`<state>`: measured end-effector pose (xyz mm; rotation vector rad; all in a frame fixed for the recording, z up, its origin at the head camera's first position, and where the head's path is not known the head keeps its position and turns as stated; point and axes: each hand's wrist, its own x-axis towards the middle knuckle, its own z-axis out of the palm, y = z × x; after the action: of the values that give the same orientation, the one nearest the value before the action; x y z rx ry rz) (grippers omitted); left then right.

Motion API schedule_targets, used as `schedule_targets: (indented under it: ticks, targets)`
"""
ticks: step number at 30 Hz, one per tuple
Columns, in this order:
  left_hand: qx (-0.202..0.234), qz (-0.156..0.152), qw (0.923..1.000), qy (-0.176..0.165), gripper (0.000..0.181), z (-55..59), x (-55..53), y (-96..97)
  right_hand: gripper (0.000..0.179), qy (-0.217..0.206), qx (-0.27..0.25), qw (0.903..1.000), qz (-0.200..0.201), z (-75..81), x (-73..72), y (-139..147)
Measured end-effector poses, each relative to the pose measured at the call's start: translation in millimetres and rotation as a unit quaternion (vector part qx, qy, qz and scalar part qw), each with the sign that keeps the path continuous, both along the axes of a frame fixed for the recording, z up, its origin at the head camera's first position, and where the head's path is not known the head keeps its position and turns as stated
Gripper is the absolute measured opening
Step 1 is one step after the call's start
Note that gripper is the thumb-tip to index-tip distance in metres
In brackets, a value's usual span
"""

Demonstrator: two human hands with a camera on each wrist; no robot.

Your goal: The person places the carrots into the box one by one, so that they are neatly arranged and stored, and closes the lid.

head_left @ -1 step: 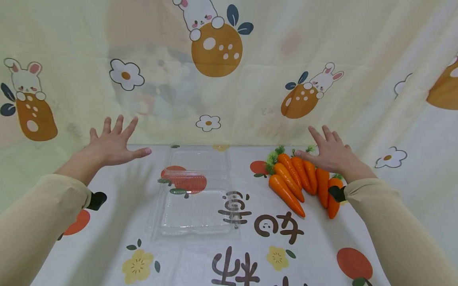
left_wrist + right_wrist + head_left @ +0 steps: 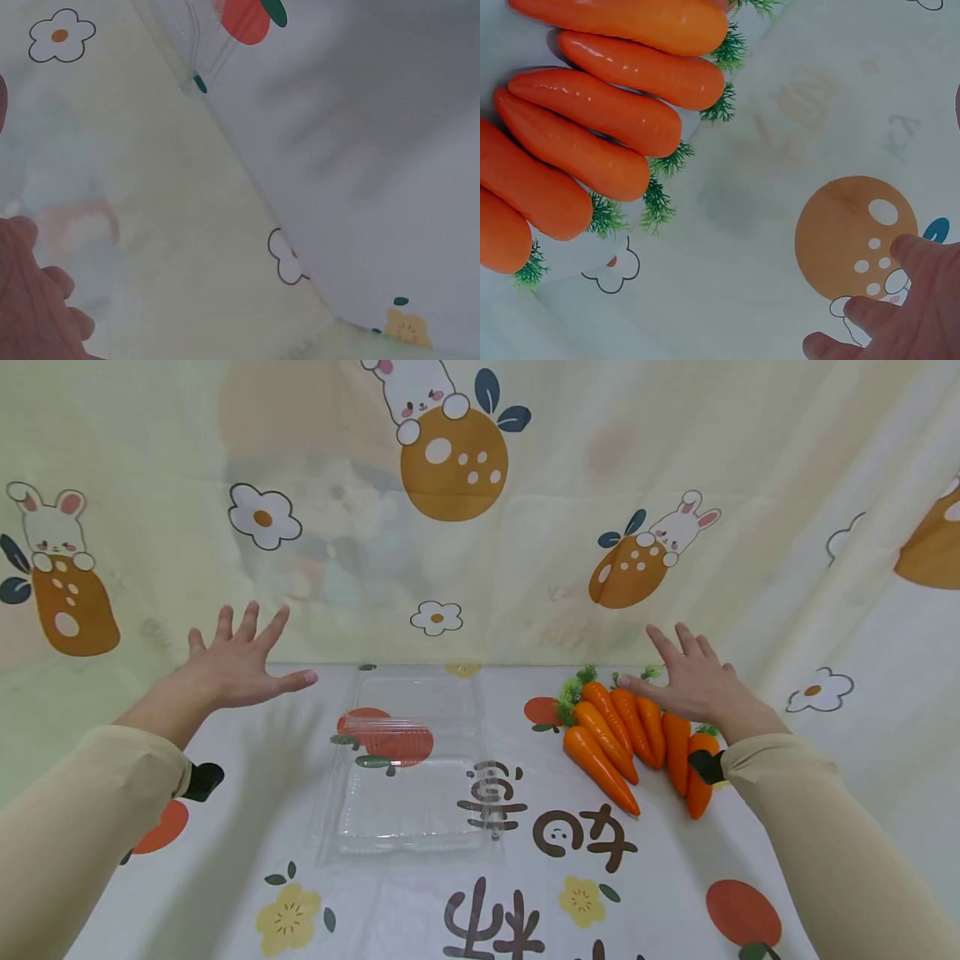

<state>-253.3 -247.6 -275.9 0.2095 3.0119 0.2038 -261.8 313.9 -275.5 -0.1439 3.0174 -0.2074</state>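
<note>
My left hand (image 2: pixel 236 668) hovers with spread fingers over the table's left side, holding nothing; its shadow falls on the cloth below. Beside it, nearer the middle, lies a clear plastic clamshell box (image 2: pixel 412 802), its lid (image 2: pixel 416 693) folded back toward the curtain. On the right, several orange carrots (image 2: pixel 600 768) with green tops lie side by side. My right hand (image 2: pixel 693 681) is held above their leafy ends, fingers apart and nothing in them. In the right wrist view the carrots (image 2: pixel 592 112) show closely, with my right hand (image 2: pixel 907 307) at the lower corner.
A white tablecloth (image 2: pixel 405 910) printed with fruit, flowers and brown characters covers the table. Behind its far edge hangs a pale curtain (image 2: pixel 540 568) with rabbit and flower prints. Dark wrist bands (image 2: pixel 202 782) show at both sleeve cuffs.
</note>
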Motion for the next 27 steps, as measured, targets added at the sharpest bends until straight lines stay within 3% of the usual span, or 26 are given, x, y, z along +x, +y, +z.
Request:
schedule_targets:
  ticks: [9,14,18,21,24,27]
  targets:
    - [0.008,-0.01,0.9999,-0.003,0.108,-2.7,-4.0,5.7,0.105,0.003,-0.002,1.0,0.002,-3.5,0.5,3]
    - [0.106,-0.013,0.9939,-0.027,0.111,1.7,-4.1,3.5,0.097,0.021,-0.043,0.9987,0.015,0.1,-0.1,8]
    - [0.218,-0.004,0.9733,-0.072,0.112,3.9,0.1,-1.8,0.09,0.039,-0.112,0.9929,0.009,4.1,2.1,16]
    - [0.294,-0.001,0.9509,-0.097,0.108,-0.3,5.0,-4.2,0.084,0.052,-0.163,0.9852,-0.009,4.1,7.5,26]
    - [0.357,-0.007,0.9284,-0.104,0.101,-12.5,10.7,-6.7,0.079,0.057,-0.208,0.9761,-0.027,-0.8,13.8,38]
    - [0.395,-0.019,0.9126,-0.104,0.093,-31.1,15.9,-9.0,0.075,0.065,-0.235,0.9693,-0.035,-9.7,19.8,50]
